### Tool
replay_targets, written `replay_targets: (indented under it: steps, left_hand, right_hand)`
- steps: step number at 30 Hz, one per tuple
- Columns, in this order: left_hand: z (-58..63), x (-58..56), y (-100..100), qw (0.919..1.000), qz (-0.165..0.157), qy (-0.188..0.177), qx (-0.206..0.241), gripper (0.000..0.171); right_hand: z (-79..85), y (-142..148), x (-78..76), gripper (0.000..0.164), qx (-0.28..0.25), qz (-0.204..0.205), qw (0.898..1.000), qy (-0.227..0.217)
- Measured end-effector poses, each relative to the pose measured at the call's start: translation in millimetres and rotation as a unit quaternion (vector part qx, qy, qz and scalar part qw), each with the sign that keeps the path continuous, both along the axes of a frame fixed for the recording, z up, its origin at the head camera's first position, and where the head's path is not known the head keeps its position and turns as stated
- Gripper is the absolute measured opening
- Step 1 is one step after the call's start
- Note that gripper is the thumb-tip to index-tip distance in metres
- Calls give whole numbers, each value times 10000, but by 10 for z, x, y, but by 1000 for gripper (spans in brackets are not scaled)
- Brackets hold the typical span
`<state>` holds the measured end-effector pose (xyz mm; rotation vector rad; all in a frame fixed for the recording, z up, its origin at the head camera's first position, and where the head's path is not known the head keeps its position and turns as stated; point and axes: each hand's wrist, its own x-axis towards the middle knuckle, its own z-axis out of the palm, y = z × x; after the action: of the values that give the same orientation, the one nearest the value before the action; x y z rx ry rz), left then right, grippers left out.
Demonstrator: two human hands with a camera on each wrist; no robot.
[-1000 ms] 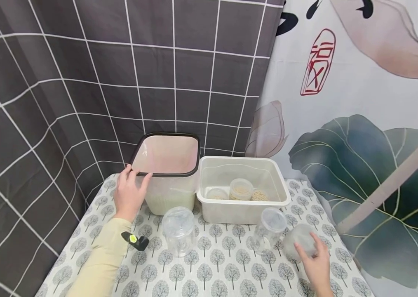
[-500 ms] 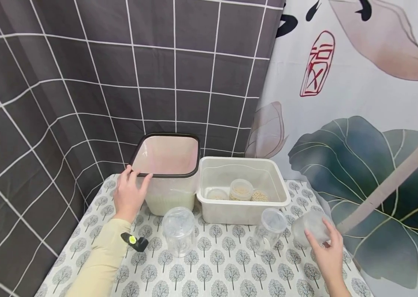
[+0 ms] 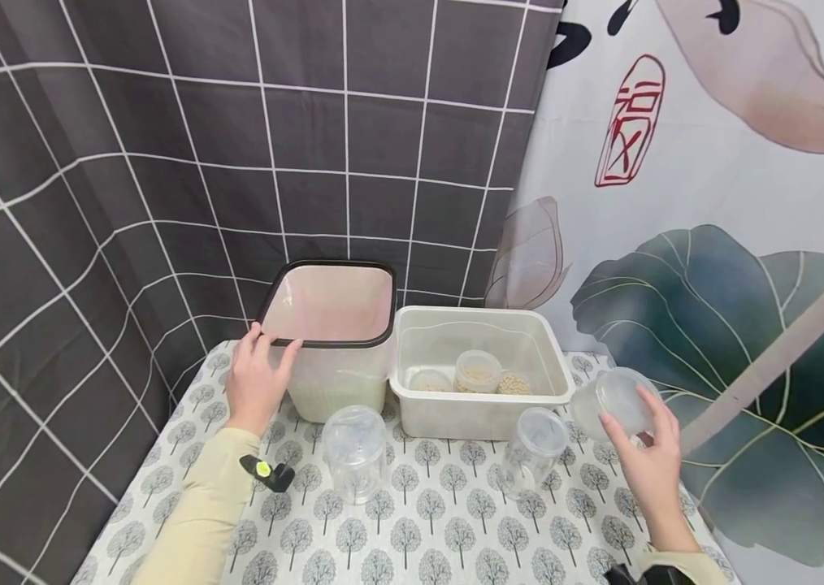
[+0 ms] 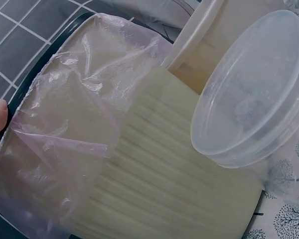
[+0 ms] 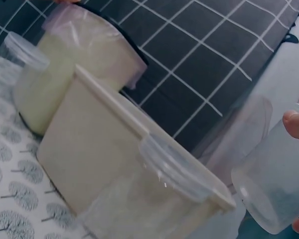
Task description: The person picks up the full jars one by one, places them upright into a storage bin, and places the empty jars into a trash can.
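Note:
My right hand (image 3: 652,467) holds a frosted, translucent plastic jar (image 3: 613,404) between thumb and fingers. The jar is tilted just right of the white tub. In the right wrist view, the thumb (image 5: 296,124) presses on the side of the jar (image 5: 271,174). My left hand (image 3: 254,382) rests with spread fingers at the near left corner of the waste bin (image 3: 339,382), touching its black rim. A pinkish plastic liner (image 4: 84,99) hangs over the bin in the left wrist view. Two clear lidded jars, the left jar (image 3: 355,455) and the right jar (image 3: 532,453), stand on the tree-patterned cloth.
Beside the bin is the white rectangular tub (image 3: 474,416). Inside it are a small round container (image 3: 476,371) and other containers of pale beads or beans (image 3: 513,383). A dark checked curtain (image 3: 310,130) and a lotus-printed curtain (image 3: 675,203) hang behind the table.
My right hand has lifted the frosted jar up and to the right and tipped it, so its round end now shows. The left hand has stayed at the bin's rim.

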<state>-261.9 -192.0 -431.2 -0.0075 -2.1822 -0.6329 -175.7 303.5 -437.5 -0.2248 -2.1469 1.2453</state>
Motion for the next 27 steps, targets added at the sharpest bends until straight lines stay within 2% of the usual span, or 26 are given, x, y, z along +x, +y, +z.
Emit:
replay_targets:
  steps: [9, 14, 22, 27]
  left_hand:
    - [6, -7, 26, 9991, 1, -128, 402, 41]
    - [0, -16, 35, 9984, -4, -77, 554, 39]
    - [-13, -24, 26, 9983, -35, -27, 575, 39]
    - [-17, -24, 0, 9981, -22, -73, 607, 39]
  right_hand:
    - [97, -246, -206, 64, 45, 456, 9987, 216]
    - [168, -423, -318, 65, 113, 766, 9964, 353]
    - [230, -697, -500, 65, -53, 1242, 9913, 440]
    - [266, -897, -561, 63, -132, 1559, 9863, 524]
